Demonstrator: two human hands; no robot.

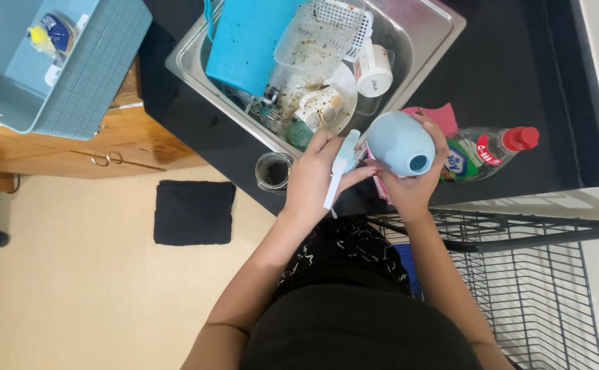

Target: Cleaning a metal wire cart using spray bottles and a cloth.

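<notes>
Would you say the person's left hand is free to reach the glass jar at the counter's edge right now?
Probably not at once: the left hand is holding a pale blue pump piece. The glass jar stands just beside it, with nothing between.

I am seeing my two bare arms with no sleeves, and my left hand and right hand wearing no gloves. I am wearing black clothes with little white squiggles.
</notes>
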